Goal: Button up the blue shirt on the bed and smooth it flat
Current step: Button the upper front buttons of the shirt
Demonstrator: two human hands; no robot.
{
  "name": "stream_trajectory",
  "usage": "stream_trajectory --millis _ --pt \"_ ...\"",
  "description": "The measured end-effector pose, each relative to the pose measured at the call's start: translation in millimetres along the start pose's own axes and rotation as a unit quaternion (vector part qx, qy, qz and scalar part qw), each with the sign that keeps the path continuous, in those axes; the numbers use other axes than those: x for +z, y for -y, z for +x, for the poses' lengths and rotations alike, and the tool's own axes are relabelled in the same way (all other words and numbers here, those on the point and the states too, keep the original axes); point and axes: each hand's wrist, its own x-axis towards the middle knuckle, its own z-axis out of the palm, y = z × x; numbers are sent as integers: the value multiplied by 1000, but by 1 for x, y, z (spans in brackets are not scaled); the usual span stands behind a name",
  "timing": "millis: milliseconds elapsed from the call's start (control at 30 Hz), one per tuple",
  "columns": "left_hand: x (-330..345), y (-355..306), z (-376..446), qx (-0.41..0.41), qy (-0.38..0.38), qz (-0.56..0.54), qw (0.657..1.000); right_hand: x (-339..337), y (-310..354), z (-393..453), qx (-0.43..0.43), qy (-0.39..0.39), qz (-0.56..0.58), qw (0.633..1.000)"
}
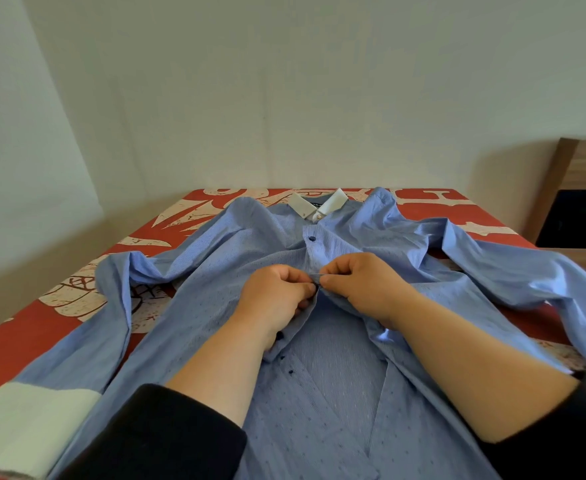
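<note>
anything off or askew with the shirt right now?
No damage. The shirt is just unfinished: front gapes open below the hands, both sleeves lie rumpled on the bed. Left hand and right hand pinch the placket.

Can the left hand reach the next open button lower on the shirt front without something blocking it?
Probably yes. The left hand pinches the placket just above the unfastened dark buttons, and only loose blue shirt fabric lies between them.

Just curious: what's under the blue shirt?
The blue shirt lies on a red bedcover with cream print. Whatever is beneath its middle is covered.
</note>
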Motion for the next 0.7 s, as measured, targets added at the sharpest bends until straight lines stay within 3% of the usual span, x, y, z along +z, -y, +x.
stream_trajectory --millis 133,700 --pt "0 2 3 -16 4 -21 1000 0 1 0 18 -19 6 1000" --pt "2 6 5 -22 33 -11 999 -5 0 3 57 36 28 997"
